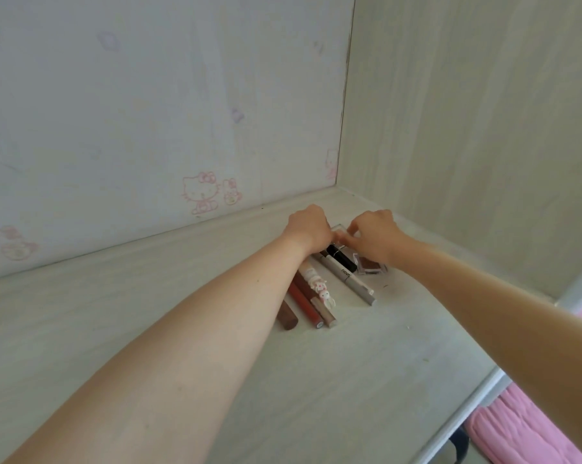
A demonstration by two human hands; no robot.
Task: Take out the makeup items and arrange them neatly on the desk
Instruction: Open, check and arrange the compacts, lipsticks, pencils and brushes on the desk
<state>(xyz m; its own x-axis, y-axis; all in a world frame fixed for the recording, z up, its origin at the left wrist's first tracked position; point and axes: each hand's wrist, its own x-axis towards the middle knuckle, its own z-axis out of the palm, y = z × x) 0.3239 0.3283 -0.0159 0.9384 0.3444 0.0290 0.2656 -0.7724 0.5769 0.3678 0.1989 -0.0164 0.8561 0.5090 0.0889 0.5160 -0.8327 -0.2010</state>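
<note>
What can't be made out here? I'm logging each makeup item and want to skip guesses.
Head view only:
- Clear item between the hands: mostly hidden by the left hand and right hand; unidentifiable.
- Brown tube: far end under the left forearm.
- Compact: partly covered by the right hand.
- Grey pen: lettering too small.
- Both hands' grips: fingertips hidden.

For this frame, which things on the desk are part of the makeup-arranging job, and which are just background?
Part of the job:
- left hand and right hand, both over the far end of the row
- brown tubes
- bunny-charm tube
- grey pen
- black tube
- brown compact

Background:
- cartoon cat wall stickers
- pink fabric beyond the desk edge
- desk itself
</note>
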